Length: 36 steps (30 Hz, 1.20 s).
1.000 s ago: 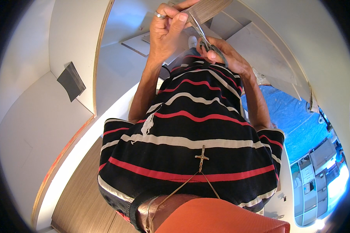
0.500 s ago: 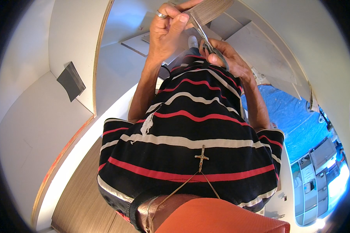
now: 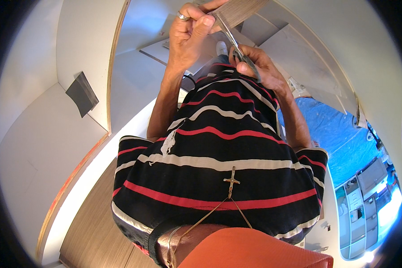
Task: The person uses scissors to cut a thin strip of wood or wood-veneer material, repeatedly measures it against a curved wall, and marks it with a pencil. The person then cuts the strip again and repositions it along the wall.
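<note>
Far out in front of my striped shirt, a strip of brown wood-grain sheet is pinched in my left hand, thumb on top of one end. My right hand grips a pair of scissors by dark handles, its fingers wrapped round them. The blades point up and left, and they meet the strip's edge close to my left thumb. Part of the strip runs out of the top of the view, so its full length is hidden.
A dark grey patch sits on the pale panel at left. Wood-grain boards lie at lower left. Blue sheeting spreads at right, near grey shelving. Pale curved panels surround my arms.
The scissors' blades and handles have come closer together at the strip's edge. Both hands stay in nearly the same place, the left shifting very slightly left.
</note>
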{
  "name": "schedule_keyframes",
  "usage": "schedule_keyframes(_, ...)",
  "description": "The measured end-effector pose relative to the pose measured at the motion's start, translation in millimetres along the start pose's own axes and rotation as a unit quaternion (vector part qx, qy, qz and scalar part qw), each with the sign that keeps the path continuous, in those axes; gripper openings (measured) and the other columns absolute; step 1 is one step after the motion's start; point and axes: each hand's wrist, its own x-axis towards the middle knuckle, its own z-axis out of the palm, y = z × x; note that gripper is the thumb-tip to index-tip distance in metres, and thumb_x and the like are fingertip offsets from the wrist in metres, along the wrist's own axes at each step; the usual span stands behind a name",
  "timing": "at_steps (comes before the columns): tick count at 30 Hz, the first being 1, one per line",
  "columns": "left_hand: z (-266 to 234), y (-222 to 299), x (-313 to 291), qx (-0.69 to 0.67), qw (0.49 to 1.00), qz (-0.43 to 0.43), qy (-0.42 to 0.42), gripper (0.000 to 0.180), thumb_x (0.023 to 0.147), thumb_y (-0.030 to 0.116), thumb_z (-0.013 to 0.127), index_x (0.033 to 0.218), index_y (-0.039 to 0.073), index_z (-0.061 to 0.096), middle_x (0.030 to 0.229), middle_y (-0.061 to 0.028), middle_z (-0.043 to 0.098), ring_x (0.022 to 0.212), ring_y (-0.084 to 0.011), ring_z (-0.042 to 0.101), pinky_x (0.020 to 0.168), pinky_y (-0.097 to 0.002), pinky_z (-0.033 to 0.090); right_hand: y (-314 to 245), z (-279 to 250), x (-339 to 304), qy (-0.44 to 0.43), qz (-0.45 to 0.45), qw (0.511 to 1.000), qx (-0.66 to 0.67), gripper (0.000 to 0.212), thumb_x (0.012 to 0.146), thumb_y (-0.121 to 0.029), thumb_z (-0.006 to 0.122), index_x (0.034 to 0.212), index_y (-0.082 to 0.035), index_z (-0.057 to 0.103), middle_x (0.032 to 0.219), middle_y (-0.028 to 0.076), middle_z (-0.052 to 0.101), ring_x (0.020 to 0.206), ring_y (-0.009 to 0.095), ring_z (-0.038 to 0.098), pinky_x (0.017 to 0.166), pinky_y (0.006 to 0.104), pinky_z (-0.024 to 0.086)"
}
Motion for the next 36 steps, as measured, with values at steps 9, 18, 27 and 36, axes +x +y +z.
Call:
schedule_keyframes(9,0,4,5,0.004,1.000,-0.006,-0.018,0.008,0.106,0.014,0.058,0.102,0.009,0.053,0.141,-0.0287,0.056,0.100,-0.0147,0.063,0.082,-0.0291,0.055,0,-9,0,-0.008,-0.002,1.000,-0.014,0.027,0.092,-0.029,0.078,0.090,-0.006,0.065,0.080,-0.005,0.054,0.075,0.006,0.051,0.065,0.0260,0.041)
schedule_keyframes(18,-3,8,11,0.033,0.998,-0.014,-0.047,0.012,0.106,0.016,0.058,0.099,0.009,0.052,0.144,-0.0300,0.054,0.090,-0.0097,0.058,0.078,-0.0255,0.050,-8,-12,1,-0.020,0.020,0.999,0.029,0.024,0.090,-0.023,0.077,0.100,-0.003,0.068,0.087,-0.002,0.060,0.083,0.009,0.057,0.075,0.0275,0.047)
schedule_keyframes(27,10,8,19,-0.018,0.999,-0.038,-0.025,0.022,0.104,0.019,0.062,0.093,0.009,0.046,0.145,-0.0412,0.047,0.098,-0.0160,0.067,0.078,-0.0293,0.058,-8,-15,7,-0.044,-0.008,0.999,0.020,0.027,0.092,-0.027,0.075,0.102,-0.002,0.068,0.088,0.000,0.062,0.084,0.010,0.058,0.076,0.0276,0.048)
schedule_keyframes(36,13,9,25,-0.028,1.000,-0.013,-0.004,0.015,0.104,0.016,0.062,0.097,0.010,0.050,0.139,-0.0300,0.058,0.090,-0.0115,0.061,0.075,-0.0268,0.053,-8,-17,15,-0.053,-0.021,0.998,0.003,0.028,0.094,-0.026,0.074,0.104,-0.001,0.068,0.091,0.002,0.065,0.086,0.010,0.059,0.076,0.0278,0.049)
